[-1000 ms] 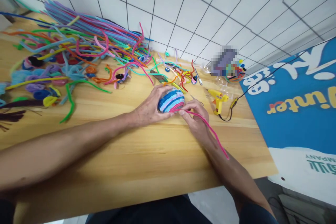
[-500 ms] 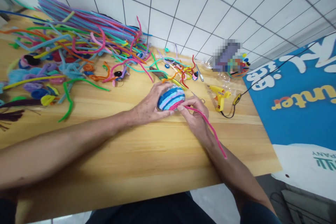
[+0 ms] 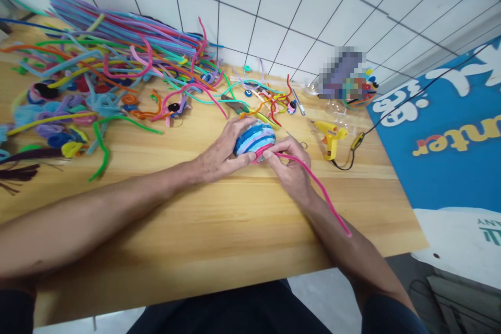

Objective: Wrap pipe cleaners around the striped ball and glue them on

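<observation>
A ball wrapped in blue, light blue and lilac pipe cleaner is held above the table by my left hand, whose fingers curl round its left side and thumb presses its lower edge. My right hand pinches a pink pipe cleaner against the ball's lower right. One end of the pink strand lies along the ball's underside, while the long loose end trails over my right wrist and forearm. The fingers behind the ball are hidden.
Many loose pipe cleaners cover the table's left and back. A yellow glue gun lies to the right, its cord running over a blue banner. Pliers and a pen lie behind the ball. A tiled wall bounds the back.
The ball has tilted slightly in my hands, and my left thumb now presses on the pink strand. The strand's loose end has swung a little to the right.
</observation>
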A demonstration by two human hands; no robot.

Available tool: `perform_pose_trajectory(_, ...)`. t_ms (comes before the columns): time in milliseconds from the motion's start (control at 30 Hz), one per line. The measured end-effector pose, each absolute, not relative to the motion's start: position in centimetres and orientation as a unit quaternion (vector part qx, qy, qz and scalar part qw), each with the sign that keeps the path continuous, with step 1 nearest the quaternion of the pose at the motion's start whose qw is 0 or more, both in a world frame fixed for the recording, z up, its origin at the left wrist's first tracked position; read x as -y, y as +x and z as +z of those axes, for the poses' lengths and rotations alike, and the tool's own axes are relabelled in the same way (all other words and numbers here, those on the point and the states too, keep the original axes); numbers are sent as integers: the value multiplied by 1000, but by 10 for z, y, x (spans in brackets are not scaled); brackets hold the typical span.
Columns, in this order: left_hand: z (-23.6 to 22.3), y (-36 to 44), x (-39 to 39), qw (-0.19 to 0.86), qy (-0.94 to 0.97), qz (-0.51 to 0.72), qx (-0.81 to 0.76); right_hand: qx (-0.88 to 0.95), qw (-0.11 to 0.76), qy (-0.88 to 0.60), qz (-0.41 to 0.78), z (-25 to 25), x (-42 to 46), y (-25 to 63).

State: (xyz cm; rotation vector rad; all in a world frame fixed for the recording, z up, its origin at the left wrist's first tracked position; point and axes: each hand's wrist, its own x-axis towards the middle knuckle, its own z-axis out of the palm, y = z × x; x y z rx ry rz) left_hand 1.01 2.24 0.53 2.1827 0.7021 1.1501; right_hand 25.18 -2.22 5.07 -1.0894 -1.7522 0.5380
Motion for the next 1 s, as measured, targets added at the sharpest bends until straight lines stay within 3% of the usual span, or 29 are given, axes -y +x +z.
perform_pose_trajectory(233,1,12,-28,252,825,436,-257,721,486,-447,210,50,21,250)
perform_pose_trajectory(1000,-3,8,-29,310,787,449,-289,683,502,-450,280,49,17,245)
